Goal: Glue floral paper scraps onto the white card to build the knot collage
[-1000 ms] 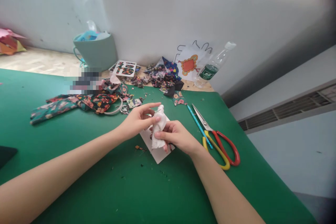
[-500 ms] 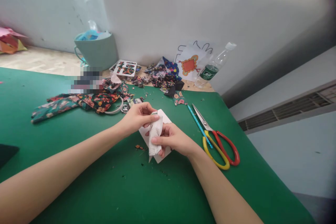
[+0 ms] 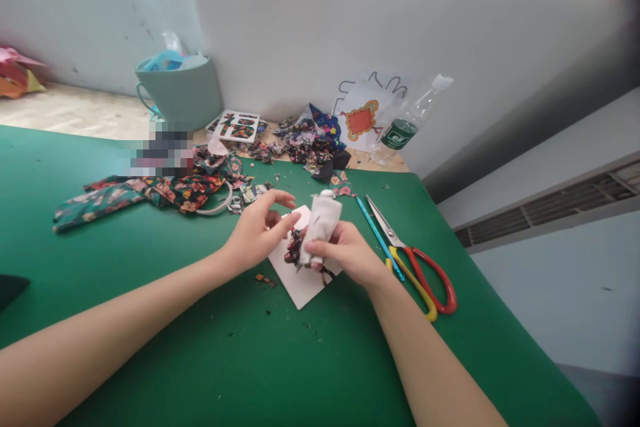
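My right hand point(image 3: 345, 250) is closed round a crumpled white squeeze tube point(image 3: 321, 220), its capped-looking end pointing up and away. Any label on the tube is too blurred to read. Beneath it lies a white card point(image 3: 300, 290) bearing dark floral fabric pieces point(image 3: 293, 248), partly hidden by the tube and my fingers. My left hand point(image 3: 257, 230) hovers over the card's left edge, fingers apart and holding nothing. Close to my right hand are scissors point(image 3: 420, 267) with one red and one yellow handle, lying across a blue pen-like stick point(image 3: 373, 225).
Floral cloth point(image 3: 185, 193) and a pale ring point(image 3: 220, 207) lie left on the green table point(image 3: 225, 360). Fabric scraps point(image 3: 315, 143), a patterned card point(image 3: 240, 127), a grey-green bin point(image 3: 185, 97), a drawing point(image 3: 363, 120) and a plastic bottle point(image 3: 403, 130) stand along the wall.
My left hand has let go of the white tube and its fingers have spread. My right hand has moved the tube slightly right and up, uncovering fabric pieces on the card.
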{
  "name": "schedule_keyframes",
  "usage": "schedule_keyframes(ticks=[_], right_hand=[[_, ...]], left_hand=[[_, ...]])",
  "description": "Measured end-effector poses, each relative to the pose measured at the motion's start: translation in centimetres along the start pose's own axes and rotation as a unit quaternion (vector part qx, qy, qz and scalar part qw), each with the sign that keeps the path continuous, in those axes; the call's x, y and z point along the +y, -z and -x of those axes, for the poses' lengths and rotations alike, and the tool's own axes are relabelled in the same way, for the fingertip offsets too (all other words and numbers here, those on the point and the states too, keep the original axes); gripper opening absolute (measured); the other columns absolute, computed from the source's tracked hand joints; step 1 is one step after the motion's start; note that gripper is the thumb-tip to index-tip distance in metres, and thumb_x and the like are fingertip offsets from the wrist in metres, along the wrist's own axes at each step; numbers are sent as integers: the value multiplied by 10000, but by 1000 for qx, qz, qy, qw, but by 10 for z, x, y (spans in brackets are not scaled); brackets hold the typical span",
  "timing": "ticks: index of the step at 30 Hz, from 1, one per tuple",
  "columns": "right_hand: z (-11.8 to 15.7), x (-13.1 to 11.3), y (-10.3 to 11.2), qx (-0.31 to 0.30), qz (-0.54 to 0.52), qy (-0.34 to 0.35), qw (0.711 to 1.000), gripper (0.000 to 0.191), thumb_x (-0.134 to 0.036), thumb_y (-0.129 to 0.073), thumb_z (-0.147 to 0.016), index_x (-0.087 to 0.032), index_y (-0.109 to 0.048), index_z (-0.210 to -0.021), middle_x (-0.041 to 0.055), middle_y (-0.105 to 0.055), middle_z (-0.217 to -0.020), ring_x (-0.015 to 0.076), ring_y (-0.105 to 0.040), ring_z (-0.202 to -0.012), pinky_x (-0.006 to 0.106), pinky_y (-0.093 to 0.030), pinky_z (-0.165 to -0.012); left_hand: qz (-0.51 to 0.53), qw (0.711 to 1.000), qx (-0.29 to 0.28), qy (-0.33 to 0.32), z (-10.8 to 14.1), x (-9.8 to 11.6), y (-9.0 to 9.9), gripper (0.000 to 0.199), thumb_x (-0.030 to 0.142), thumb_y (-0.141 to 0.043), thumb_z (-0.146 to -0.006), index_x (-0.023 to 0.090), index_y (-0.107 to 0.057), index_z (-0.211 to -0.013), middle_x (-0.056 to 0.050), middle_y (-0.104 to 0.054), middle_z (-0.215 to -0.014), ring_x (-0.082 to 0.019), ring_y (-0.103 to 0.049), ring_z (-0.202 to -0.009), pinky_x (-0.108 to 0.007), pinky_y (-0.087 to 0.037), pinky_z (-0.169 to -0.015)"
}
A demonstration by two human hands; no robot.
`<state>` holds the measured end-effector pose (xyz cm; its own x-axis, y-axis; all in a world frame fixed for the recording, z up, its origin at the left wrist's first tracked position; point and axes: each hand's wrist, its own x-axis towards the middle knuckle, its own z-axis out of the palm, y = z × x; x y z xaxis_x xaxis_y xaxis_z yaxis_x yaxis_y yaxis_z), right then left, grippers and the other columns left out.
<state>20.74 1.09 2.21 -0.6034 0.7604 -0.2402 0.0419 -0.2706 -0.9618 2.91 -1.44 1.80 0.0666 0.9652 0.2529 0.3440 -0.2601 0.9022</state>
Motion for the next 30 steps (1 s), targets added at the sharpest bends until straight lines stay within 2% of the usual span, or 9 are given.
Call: schedule_keyframes(ticks=[1,3,7,10,14,17,21,26,30], right_hand=[[-2,2,6,40,-13,22,999,304,-308,-699,-628,-139,-600,-861,-3,-615,-632,102,-557,-485,245,-475,-498],[-7,6,16,106,-11,58,993,331,-303,-704,-621,-151,-593,-893,-1,-623,-691,110,-575,-545,261,-485,-569],[-15,16,28,151,2,88,985,387,-312,-677,-648,-178,-536,-982,7,-625,-792,128,-586,-653,280,-478,-664],[-18,20,28,159,-4,102,982,433,-329,-666,-649,-192,-476,-1013,8,-615,-808,138,-575,-669,293,-475,-671],[-18,20,28,154,11,116,981,304,-355,-631,-676,-171,-497,-878,10,-577,-771,132,-541,-667,279,-457,-656],[-20,20,28,168,14,121,978,287,-360,-628,-676,-170,-494,-844,5,-557,-765,124,-518,-658,267,-443,-639],[-22,22,25,215,32,127,968,326,-355,-668,-634,-170,-492,-837,-3,-551,-742,130,-514,-642,268,-437,-615],[-21,22,23,223,90,121,963,261,-361,-643,-670,-157,-521,-780,-12,-531,-638,132,-503,-584,267,-422,-583],[-20,22,22,230,107,121,960,264,-373,-653,-657,-174,-519,-767,-10,-549,-641,149,-529,-578,284,-436,-581]], left_hand=[[-81,996,-2,-39,4,-1,1,236,321,-496,-807,174,-489,-991,-58,-553,-936,-129,-546,-665,-269,-444,-594],[-207,970,-41,-117,11,-3,4,219,320,-492,-798,162,-524,-946,-78,-546,-931,-200,-525,-860,-344,-420,-753],[-338,923,-109,-147,20,-3,5,537,474,-548,-715,133,-474,-1124,-142,-469,-1136,-295,-426,-1048,-451,-320,-895],[-352,914,-138,-147,19,-6,5,704,527,-543,-689,135,-377,-1249,-146,-438,-1194,-304,-400,-1084,-459,-288,-929],[-364,906,-149,-157,13,-15,9,676,471,-504,-740,178,-300,-1315,-121,-412,-1268,-300,-347,-1151,-489,-189,-993],[-383,897,-154,-159,11,-20,13,638,418,-473,-776,187,-268,-1335,-113,-358,-1334,-303,-303,-1188,-505,-150,-1004],[-386,895,-155,-162,12,-19,14,615,378,-477,-778,169,-289,-1324,-121,-338,-1349,-308,-291,-1192,-508,-170,-1001],[-338,905,-173,-195,12,-14,13,499,295,-467,-785,155,-384,-1257,-127,-414,-1268,-277,-334,-1177,-448,-267,-988],[-317,908,-190,-198,11,-13,13,460,320,-451,-804,143,-413,-1226,-128,-447,-1220,-261,-383,-1140,-418,-314,-972]])
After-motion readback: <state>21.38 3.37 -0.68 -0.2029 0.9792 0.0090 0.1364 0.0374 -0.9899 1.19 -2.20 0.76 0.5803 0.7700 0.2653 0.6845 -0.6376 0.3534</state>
